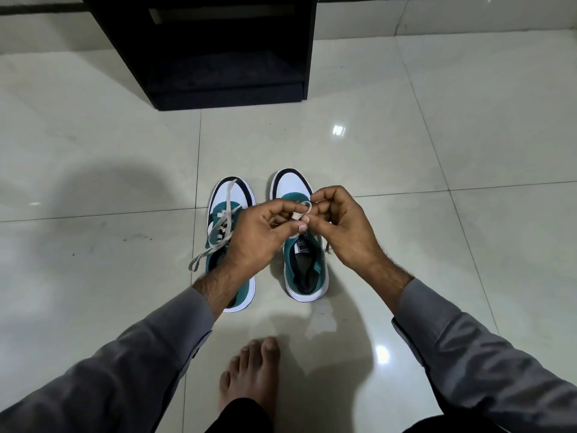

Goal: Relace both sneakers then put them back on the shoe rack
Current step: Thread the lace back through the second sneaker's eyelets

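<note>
Two teal, white and black sneakers stand side by side on the floor, toes pointing away from me. The left sneaker [227,201] is laced, and its white lace ends trail loosely over the toe and off its left side. Above the right sneaker [304,270], my left hand [259,235] and my right hand [343,226] meet. Both pinch the white lace [302,210] of that shoe between thumb and fingers, with a small loop showing between them. My hands hide the shoe's eyelet area. The black shoe rack [218,48] stands farther back.
The floor is glossy pale tile [437,151] with light reflections. My bare foot [253,373] rests just behind the sneakers. The rack's lower shelf is open and dark.
</note>
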